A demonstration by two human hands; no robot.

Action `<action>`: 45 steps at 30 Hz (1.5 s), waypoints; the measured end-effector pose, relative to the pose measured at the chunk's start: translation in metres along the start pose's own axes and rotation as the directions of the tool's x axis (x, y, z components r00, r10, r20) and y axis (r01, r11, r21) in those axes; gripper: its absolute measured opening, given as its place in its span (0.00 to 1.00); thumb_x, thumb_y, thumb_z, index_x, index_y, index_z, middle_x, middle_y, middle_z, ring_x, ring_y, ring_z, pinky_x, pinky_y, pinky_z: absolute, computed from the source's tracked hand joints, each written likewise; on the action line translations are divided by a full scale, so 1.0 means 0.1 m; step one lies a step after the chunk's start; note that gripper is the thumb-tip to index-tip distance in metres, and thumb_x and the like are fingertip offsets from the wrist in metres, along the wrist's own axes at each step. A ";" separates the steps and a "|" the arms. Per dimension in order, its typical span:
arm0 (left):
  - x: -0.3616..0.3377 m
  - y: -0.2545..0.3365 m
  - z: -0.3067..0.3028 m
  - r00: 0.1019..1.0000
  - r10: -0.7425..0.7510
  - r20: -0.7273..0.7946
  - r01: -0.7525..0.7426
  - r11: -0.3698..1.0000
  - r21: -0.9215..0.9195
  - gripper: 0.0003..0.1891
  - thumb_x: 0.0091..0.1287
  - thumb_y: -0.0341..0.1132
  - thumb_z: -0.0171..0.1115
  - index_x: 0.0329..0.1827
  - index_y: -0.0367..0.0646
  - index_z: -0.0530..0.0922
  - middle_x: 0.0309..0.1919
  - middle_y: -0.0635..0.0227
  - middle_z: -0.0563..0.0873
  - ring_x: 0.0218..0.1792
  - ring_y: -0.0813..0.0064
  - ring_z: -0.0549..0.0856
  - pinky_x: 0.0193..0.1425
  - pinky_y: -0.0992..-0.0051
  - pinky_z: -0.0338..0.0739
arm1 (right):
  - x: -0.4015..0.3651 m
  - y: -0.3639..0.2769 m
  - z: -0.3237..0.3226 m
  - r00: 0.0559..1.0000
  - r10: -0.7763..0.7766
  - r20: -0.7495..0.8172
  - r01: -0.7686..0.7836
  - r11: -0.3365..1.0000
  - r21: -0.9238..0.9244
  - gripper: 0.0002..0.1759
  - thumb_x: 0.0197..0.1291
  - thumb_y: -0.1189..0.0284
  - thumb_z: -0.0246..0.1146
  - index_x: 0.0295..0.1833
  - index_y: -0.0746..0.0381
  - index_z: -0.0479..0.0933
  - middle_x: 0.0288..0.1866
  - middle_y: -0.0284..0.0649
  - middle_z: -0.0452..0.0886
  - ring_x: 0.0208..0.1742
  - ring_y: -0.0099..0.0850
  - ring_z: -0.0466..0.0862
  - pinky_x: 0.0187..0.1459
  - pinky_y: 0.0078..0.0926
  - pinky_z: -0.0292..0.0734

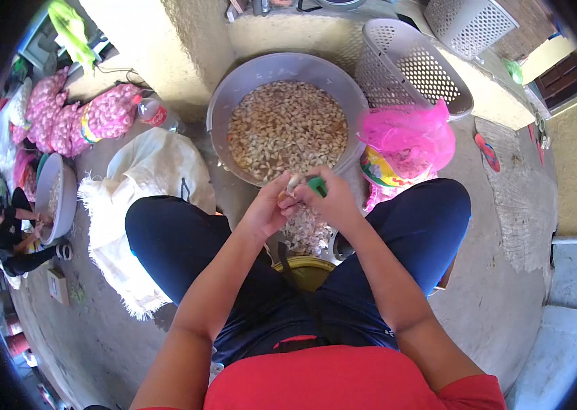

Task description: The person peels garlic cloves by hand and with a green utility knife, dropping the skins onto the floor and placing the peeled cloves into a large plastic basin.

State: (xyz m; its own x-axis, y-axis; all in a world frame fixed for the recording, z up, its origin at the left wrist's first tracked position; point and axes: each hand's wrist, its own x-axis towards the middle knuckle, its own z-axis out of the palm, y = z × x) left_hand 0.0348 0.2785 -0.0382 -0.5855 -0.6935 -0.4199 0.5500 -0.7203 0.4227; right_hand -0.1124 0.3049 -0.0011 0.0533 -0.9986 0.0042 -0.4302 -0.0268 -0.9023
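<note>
Left hand (269,207) pinches a pale clove (293,182), right hand (335,199) grips a green handle (317,186) beside it, both by the near rim of the basin (288,66), presumably so waste lands on the peelings (307,234).

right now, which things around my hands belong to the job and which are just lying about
Likely part of the job:
- green-handled tool in your right hand
- garlic cloves in the gray basin
- papery peelings below your hands

Apparently just lying about:
- flip-flop on the right
- red-capped Coca-Cola bottle
- bright green plastic bag, upper left
</note>
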 end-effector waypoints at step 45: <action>0.00 0.02 0.07 0.957 0.275 0.093 -0.287 0.851 0.439 0.10 0.57 0.35 0.62 0.35 0.46 0.70 0.26 0.79 0.72 0.19 0.91 0.64 0.21 0.89 0.56 | 0.00 0.02 -0.13 0.998 0.060 -0.021 -0.063 0.977 -0.203 0.21 0.51 0.55 0.58 0.33 0.64 0.68 0.25 0.51 0.75 0.31 0.50 0.75 0.30 0.41 0.68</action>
State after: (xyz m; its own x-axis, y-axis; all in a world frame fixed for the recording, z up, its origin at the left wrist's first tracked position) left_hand 0.0316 0.2775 -0.0320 -0.4646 -0.8601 -0.2105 0.3750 -0.4065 0.8331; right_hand -0.1255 0.3043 0.0026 0.0082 -0.9991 -0.0406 -0.6066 0.0273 -0.7945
